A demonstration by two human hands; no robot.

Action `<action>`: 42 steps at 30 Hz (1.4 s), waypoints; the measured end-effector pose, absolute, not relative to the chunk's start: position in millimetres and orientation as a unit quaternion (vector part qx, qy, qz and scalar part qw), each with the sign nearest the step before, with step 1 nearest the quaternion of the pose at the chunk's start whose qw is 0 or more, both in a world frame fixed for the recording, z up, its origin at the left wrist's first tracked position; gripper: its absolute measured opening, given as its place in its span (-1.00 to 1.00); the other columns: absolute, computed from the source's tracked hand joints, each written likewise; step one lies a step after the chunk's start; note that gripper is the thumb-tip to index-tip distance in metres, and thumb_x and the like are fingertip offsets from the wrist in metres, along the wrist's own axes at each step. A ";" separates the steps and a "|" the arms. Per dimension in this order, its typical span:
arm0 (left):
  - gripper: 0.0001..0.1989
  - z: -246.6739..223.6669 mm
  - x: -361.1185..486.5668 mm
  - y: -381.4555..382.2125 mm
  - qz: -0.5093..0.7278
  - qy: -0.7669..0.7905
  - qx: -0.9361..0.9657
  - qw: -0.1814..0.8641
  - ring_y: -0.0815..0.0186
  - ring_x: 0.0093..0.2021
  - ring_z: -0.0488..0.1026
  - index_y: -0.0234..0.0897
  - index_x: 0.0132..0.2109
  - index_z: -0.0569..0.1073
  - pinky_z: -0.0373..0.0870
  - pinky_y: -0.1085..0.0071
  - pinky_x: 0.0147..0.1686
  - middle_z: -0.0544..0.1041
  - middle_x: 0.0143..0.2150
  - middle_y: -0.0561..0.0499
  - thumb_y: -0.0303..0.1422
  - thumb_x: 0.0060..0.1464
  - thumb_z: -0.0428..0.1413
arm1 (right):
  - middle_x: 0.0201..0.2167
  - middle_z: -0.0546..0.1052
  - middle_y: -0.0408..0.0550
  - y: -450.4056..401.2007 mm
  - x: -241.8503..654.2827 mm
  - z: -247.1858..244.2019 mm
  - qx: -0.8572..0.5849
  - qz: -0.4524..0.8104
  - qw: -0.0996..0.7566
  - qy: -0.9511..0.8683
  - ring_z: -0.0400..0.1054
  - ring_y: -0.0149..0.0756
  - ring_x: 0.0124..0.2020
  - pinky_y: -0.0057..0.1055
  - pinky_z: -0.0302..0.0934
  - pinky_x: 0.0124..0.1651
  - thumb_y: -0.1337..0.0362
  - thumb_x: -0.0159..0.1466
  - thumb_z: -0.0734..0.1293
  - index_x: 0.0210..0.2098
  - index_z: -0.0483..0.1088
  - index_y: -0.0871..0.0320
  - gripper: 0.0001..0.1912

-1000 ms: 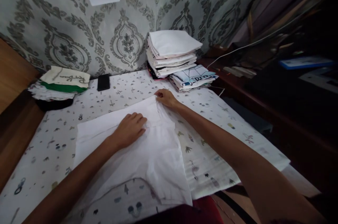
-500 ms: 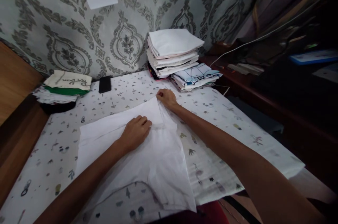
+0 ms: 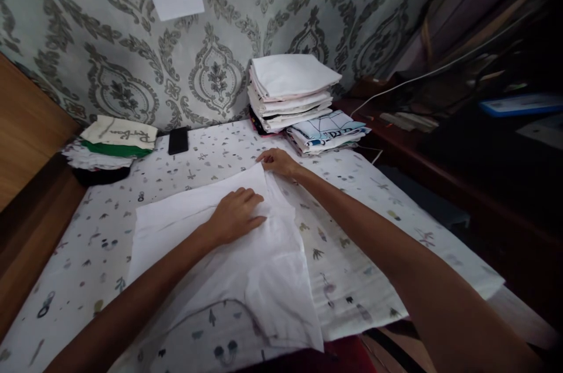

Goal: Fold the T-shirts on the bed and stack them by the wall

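A white garment [image 3: 281, 267], apparently a T-shirt, lies partly folded on the patterned cloth. Its curved edge near me leaves the print underneath showing. My left hand [image 3: 237, 214] rests on its upper middle with fingers and thumb apart, holding nothing. At the garment's far right corner is my right hand [image 3: 278, 163]. Its index finger reaches past the corner and the fingers look loosened, with the thumb close to the fabric. Whether the fingertips still touch the corner is hard to see.
White folded clothes form a tall stack [image 3: 292, 82] at the back, beside a lower folded pile [image 3: 329, 129]. At the back left are more folded clothes [image 3: 118, 138] and a black phone [image 3: 178, 141]. A dark desk with a cable [image 3: 396, 88] stands to the right.
My left hand has slid slightly right and its fingers have spread. My right hand's fingers have loosened from their pinch at the garment's corner. The view has shifted a little.
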State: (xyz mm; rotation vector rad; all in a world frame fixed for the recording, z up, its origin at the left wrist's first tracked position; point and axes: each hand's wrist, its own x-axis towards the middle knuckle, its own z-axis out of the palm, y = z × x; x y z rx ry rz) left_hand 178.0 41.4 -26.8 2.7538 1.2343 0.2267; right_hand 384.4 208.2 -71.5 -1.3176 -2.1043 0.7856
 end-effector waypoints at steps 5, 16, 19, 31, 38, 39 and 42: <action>-0.85 -22.3 204.5 45.5 0.002 0.389 0.921 -0.002 0.13 -0.03 0.41 -0.29 -0.08 0.43 0.37 0.22 -0.11 0.49 -0.08 -0.12 -0.42 0.31 -0.02 | -0.43 0.51 -0.14 203.5 380.0 -78.8 -0.489 0.282 0.310 -0.765 0.31 -0.36 -0.40 -0.48 0.17 -0.34 0.35 0.03 0.41 -0.40 0.55 0.16 -0.89; -0.79 -28.2 184.1 64.6 0.178 0.395 0.886 0.162 0.22 -0.12 0.44 -0.24 -0.13 0.43 0.39 0.27 -0.08 0.52 -0.18 -0.03 -0.32 0.35 -0.08 | -0.48 0.48 -0.17 195.5 377.6 -83.1 -0.503 0.242 0.357 -0.749 0.32 -0.35 -0.42 -0.47 0.17 -0.34 0.42 0.06 0.33 -0.42 0.50 0.13 -0.88; -0.78 -42.4 175.2 86.1 0.258 0.451 0.843 0.138 0.19 0.00 0.41 -0.25 -0.04 0.41 0.37 0.21 0.05 0.49 -0.07 -0.10 -0.42 0.30 -0.11 | -0.50 0.48 -0.17 195.3 378.3 -83.0 -0.496 0.250 0.368 -0.746 0.32 -0.36 -0.43 -0.47 0.18 -0.34 0.43 0.05 0.33 -0.43 0.51 0.14 -0.87; -0.56 -56.2 177.5 108.7 0.122 0.448 0.881 0.095 0.12 0.21 0.32 -0.25 0.17 0.31 0.29 0.12 0.11 0.47 0.19 -0.14 -0.54 0.18 -0.13 | -0.49 0.52 -0.16 202.3 385.4 -90.3 -0.468 0.314 0.399 -0.723 0.36 -0.34 -0.43 -0.45 0.25 -0.33 0.40 0.04 0.31 -0.43 0.53 0.15 -0.85; -0.55 -49.0 186.5 116.0 0.068 0.453 0.883 0.098 0.13 0.31 0.25 -0.31 0.18 0.30 0.26 0.10 0.11 0.35 0.32 -0.20 -0.53 0.15 -0.12 | -0.21 0.59 0.02 179.0 368.4 -77.9 -0.477 0.174 0.423 -0.751 0.47 -0.15 -0.13 -0.20 0.35 0.02 0.44 0.16 0.22 -0.22 0.55 0.14 -0.69; -0.60 -48.6 188.3 116.3 0.062 0.458 0.882 0.092 0.10 0.30 0.26 -0.33 0.14 0.32 0.26 0.08 0.11 0.36 0.30 -0.24 -0.52 0.18 -0.12 | -0.13 0.58 0.04 171.4 361.4 -76.6 -0.445 0.163 0.423 -0.772 0.46 -0.14 -0.05 -0.17 0.32 0.09 0.41 0.21 0.21 -0.14 0.54 0.13 -0.67; -0.67 -46.8 189.8 114.5 0.039 0.474 0.876 0.084 0.04 0.25 0.32 -0.38 0.10 0.37 0.27 0.05 0.11 0.45 0.20 -0.30 -0.44 0.28 -0.14 | 0.11 0.51 0.04 151.5 343.1 -77.0 -0.363 0.201 0.386 -0.824 0.37 -0.13 0.16 -0.11 0.23 0.25 0.25 0.37 0.14 0.14 0.42 0.09 -0.59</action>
